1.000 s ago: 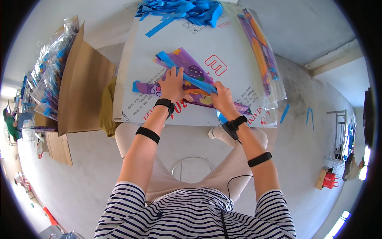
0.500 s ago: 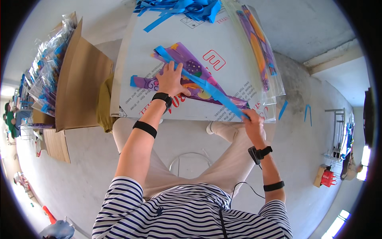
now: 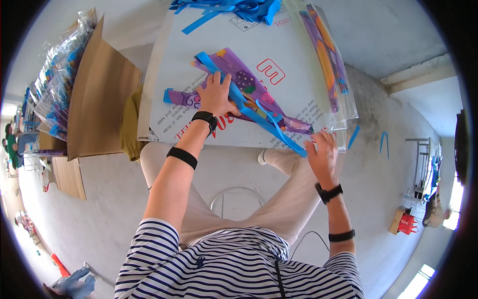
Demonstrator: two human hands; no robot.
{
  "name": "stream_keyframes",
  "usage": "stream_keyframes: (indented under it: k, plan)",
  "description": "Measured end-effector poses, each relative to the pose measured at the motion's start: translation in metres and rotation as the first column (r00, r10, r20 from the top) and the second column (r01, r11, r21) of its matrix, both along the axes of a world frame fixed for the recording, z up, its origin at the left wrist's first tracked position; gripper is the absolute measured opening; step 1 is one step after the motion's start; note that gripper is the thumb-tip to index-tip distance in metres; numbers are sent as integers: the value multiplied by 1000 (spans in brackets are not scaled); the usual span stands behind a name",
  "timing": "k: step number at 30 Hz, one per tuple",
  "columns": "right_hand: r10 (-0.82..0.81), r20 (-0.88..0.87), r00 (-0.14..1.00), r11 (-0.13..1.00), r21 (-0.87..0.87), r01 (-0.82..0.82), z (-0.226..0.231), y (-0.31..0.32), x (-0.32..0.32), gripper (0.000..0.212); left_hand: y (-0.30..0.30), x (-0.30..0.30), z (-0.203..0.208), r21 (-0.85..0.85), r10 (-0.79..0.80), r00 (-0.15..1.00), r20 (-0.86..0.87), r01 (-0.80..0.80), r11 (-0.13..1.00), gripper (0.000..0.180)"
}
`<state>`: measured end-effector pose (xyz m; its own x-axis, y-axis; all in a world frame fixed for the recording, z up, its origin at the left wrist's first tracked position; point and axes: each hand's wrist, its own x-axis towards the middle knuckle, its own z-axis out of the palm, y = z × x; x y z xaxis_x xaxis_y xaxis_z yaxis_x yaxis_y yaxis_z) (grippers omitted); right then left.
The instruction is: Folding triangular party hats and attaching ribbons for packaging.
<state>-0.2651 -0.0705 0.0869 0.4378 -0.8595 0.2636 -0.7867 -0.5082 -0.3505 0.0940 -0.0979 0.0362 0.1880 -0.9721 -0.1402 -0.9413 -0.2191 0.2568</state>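
My left hand (image 3: 214, 97) lies with fingers spread on a folded purple piece printed with colourful fruit (image 3: 244, 82), pressing it to the board. A long bright blue ribbon (image 3: 259, 118) runs slantwise across the piece, passing beside my left fingertips. Its near end droops loosely over the board's front edge. Close to that end, at the front right corner, is my right hand (image 3: 323, 154), its thumb apart from its bent fingers and no ribbon seen between them. Blue also shows at the piece's left tip (image 3: 168, 95).
The white printed board (image 3: 169, 55) is my work surface. A heap of blue ribbons (image 3: 244, 10) lies at its far edge, clear-bagged purple and orange pieces (image 3: 323, 55) along its right. At left stands a cardboard box (image 3: 102, 94) beside many bagged items (image 3: 59, 79). Ribbon scraps (image 3: 354, 137) lie on the floor.
The ribbon was pulled taut in my right hand; now its near part hangs slack and curled. My right hand has let go and shifted slightly right. My left hand stays on the piece.
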Motion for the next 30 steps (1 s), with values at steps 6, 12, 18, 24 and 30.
stream_keyframes:
  k: [6,12,18,24,30]
  plan:
    - [146,104,984,982,106,-157,-45,-63,131,30,-1,-7,5,19,4,1000,-6,-4,1000,129]
    - [109,34,993,922,370,-114,-62,-87,168,23,-1,-6,3,9,27,999,-21,-27,1000,129]
    - [30,-114,993,906,423,22,-50,-77,157,13,-2,-5,3,10,22,999,-40,-22,1000,128]
    - [26,-106,994,999,-25,-29,-25,-54,168,11,0,-4,2,-55,24,1000,5,-24,998,122]
    - [-39,-37,999,930,364,50,-64,-57,202,27,-3,-6,-8,-60,22,999,38,-19,998,120]
